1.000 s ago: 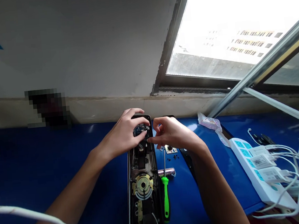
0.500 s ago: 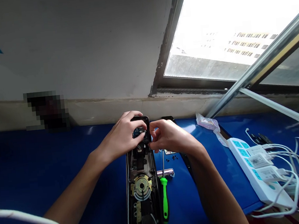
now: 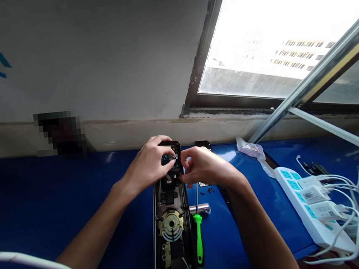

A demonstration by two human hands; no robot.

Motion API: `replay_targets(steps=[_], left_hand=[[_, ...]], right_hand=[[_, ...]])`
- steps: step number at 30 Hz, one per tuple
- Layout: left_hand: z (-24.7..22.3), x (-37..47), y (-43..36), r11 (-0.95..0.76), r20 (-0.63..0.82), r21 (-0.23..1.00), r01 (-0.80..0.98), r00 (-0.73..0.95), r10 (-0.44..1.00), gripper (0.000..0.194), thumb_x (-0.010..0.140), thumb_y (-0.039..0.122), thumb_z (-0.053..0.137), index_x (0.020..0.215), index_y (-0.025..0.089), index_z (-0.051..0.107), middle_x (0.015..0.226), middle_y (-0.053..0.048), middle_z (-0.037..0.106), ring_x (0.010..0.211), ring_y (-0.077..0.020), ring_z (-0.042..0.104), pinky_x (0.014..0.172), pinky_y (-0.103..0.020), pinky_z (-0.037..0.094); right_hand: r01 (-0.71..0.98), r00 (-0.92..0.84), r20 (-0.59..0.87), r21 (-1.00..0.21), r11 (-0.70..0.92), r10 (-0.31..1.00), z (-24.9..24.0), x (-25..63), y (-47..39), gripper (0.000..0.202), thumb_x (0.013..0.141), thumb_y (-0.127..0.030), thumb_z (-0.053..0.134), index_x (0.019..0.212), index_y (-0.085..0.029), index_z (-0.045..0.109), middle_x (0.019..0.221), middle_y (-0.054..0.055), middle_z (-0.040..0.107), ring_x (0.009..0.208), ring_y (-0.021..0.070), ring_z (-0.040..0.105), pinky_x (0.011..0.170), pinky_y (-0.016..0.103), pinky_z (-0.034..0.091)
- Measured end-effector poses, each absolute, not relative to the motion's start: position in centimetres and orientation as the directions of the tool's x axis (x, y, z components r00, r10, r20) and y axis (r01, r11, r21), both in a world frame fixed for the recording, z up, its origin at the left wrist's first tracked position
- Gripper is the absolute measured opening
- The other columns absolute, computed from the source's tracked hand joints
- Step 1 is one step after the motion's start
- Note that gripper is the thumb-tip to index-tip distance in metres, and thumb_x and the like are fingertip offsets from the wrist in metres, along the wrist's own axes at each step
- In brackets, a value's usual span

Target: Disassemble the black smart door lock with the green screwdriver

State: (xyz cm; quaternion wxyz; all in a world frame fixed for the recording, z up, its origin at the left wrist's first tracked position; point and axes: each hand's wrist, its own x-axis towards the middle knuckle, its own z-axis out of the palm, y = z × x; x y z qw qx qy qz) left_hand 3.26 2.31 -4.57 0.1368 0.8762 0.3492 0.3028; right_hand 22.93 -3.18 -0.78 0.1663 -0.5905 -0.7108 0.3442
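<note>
A long, opened black device housing (image 3: 170,207) lies lengthwise before me, its inside showing wires, a brass-coloured round disc (image 3: 171,225) and a circuit board (image 3: 166,158) at the far end. My left hand (image 3: 148,160) reaches over that far end from the left, thumb and index finger pinched close together above the board. Whatever sits between those fingertips is too small to make out. Against the housing's right edge, my right hand (image 3: 201,164) is closed, fingers curled; its fingertips hide anything they hold. A green-handled screwdriver (image 3: 199,238) lies along the housing's right side.
Right of the housing lie a shiny pinkish cylinder (image 3: 202,209), small dark screws (image 3: 209,190) and a black panel (image 3: 202,143). Farther right are a plastic bag (image 3: 250,148) and a white power strip (image 3: 307,206) with chargers. A white cable (image 3: 36,262) crosses the lower left.
The view has shifted slightly. My left thumb and index finger are a little closer together over the board; my right hand stays at the housing's edge.
</note>
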Motion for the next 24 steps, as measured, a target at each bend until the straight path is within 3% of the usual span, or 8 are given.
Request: replay_targets(steps=[8, 17, 24], left_hand=[[-4.54, 3.29, 2.21, -0.718, 0.444, 0.449, 0.532, 0.564, 0.696, 0.012, 0.087, 0.025, 0.065, 0.088, 0.021, 0.077, 0.132, -0.011, 0.065, 0.123, -0.0307, 0.061, 0.107, -0.051, 0.053], [-4.41, 3.37, 2.18, -0.724, 0.449, 0.441, 0.530, 0.568, 0.690, 0.011, 0.086, 0.024, 0.066, 0.089, 0.021, 0.077, 0.132, -0.009, 0.066, 0.122, -0.0295, 0.061, 0.108, -0.048, 0.052], [-4.26, 3.24, 2.16, -0.730, 0.457, 0.437, 0.525, 0.570, 0.683, 0.013, 0.087, 0.024, 0.065, 0.088, 0.021, 0.076, 0.131, -0.009, 0.066, 0.121, -0.0293, 0.062, 0.105, -0.047, 0.054]], right_hand=[[0.708, -0.259, -0.155, -0.701, 0.078, 0.953, -0.99, 23.15, -3.08, 0.020, 0.066, -0.014, 0.069, 0.069, -0.023, 0.052, 0.061, -0.003, 0.070, 0.054, 0.0164, 0.070, 0.044, 0.021, 0.040], [0.723, -0.274, -0.127, -0.681, 0.117, 0.953, -0.94, 22.90, -3.59, 0.023, 0.062, -0.014, 0.066, 0.068, -0.023, 0.047, 0.057, -0.006, 0.066, 0.052, 0.0114, 0.059, 0.045, 0.021, 0.036], [0.740, -0.269, -0.074, -0.654, 0.156, 0.960, -0.76, 23.01, -3.78, 0.027, 0.061, -0.015, 0.068, 0.067, -0.023, 0.043, 0.060, -0.009, 0.056, 0.054, 0.0077, 0.042, 0.045, 0.021, 0.031]])
